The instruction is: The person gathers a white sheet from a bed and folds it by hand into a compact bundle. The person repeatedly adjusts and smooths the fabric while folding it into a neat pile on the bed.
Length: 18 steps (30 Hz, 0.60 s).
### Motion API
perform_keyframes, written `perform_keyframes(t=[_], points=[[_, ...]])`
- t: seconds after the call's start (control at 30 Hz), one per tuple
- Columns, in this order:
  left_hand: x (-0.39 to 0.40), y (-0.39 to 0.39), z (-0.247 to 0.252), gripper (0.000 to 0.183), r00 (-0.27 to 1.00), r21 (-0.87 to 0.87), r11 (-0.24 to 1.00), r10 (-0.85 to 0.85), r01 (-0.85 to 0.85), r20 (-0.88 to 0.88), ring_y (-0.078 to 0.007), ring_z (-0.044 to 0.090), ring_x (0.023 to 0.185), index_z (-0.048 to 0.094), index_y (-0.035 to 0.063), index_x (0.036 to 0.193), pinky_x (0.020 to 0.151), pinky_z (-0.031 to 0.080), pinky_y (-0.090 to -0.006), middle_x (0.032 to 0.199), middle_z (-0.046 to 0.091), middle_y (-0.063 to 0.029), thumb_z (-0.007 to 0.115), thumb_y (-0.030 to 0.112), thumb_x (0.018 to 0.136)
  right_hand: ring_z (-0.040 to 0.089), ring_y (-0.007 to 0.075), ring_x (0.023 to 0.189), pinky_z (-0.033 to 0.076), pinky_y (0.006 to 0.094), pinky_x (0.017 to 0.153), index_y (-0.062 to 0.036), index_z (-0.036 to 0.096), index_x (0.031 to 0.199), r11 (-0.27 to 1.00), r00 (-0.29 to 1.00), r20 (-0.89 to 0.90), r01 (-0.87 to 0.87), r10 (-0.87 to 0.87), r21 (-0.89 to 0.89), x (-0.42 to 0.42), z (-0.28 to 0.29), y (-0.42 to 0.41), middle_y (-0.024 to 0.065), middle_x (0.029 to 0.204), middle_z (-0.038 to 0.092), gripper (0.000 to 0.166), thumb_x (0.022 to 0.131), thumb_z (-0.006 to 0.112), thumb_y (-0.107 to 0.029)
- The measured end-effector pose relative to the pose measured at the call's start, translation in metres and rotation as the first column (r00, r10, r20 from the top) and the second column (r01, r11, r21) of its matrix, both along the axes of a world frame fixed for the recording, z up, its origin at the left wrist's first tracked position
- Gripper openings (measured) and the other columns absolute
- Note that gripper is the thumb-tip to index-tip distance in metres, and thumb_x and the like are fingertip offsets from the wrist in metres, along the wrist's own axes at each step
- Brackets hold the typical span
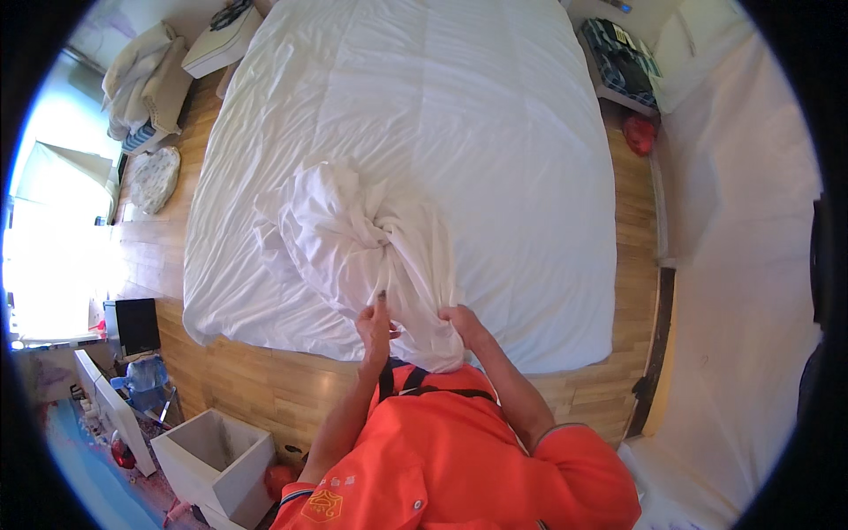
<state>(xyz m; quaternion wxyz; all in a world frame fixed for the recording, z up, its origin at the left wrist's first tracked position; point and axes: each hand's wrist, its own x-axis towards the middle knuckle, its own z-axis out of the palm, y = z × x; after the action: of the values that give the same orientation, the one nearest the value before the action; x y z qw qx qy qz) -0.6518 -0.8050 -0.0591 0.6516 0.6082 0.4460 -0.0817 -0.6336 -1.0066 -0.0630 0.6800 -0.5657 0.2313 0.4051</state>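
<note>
A crumpled white cloth [331, 225], likely a sheet or duvet cover, is heaped at the near end of a bed [477, 93] spread with white bedding. Folds gather into a twist near its middle, and the near part hangs toward my waist. My left hand [375, 331] pinches the cloth's near side, with a small dark spot at the fingertips that I cannot make out. To the right, my right hand [464, 323] grips the cloth's right edge in closed fingers.
Wooden floor [278, 377] runs around the bed. An open white drawer or box [218, 457] stands at lower left, near a blue water bottle [142, 381]. A draped armchair [142, 86] sits at far left. Pale sheeting [729, 265] covers the right side; a red bag [639, 134] lies there.
</note>
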Motion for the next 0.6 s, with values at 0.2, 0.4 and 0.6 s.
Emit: perform_keyframes(t=[0.2,0.4,0.6], points=[[0.034,0.036,-0.021,0.061,0.999,0.436,0.9,0.019,0.0,-0.039,-0.0203,0.049,0.041,0.055,0.0001,0.065,0.044,0.046,-0.0356,0.055,0.052,-0.008,0.069,0.058,0.08,0.062,0.0193,0.08,0.049,0.0315,0.074,0.0061,0.068,0.097,0.966,0.958,0.125,-0.258,0.258,-0.017,-0.028,-0.013,-0.008,0.0108,0.088,0.067,0.036,0.072,0.06,-0.018],[0.038,0.052,-0.043,0.045,0.972,0.413,0.881,-0.186,0.229,-0.144,-0.0278,0.056,0.049,0.066,-0.0028,0.07,0.054,0.045,-0.0413,0.056,0.06,-0.0127,0.066,0.041,0.081,0.059,0.0154,0.072,0.047,0.0286,0.067,0.0048,0.066,0.089,0.901,0.893,0.168,-0.382,0.418,-0.207,-0.028,-0.019,-0.009,0.0046,0.078,0.064,0.029,0.072,0.06,-0.017],[-0.033,0.064,-0.033,0.037,0.963,0.488,0.842,-0.271,0.229,0.015,-0.0156,0.045,0.046,0.063,-0.0043,0.065,0.047,0.035,-0.0376,0.047,0.048,-0.008,0.068,0.029,0.082,0.063,0.0349,0.078,0.05,0.0377,0.076,0.0009,0.066,0.095,0.806,0.826,0.415,-0.079,0.382,-0.586,-0.026,-0.095,-0.076,0.0167,0.081,0.066,0.028,0.074,0.063,-0.016]])
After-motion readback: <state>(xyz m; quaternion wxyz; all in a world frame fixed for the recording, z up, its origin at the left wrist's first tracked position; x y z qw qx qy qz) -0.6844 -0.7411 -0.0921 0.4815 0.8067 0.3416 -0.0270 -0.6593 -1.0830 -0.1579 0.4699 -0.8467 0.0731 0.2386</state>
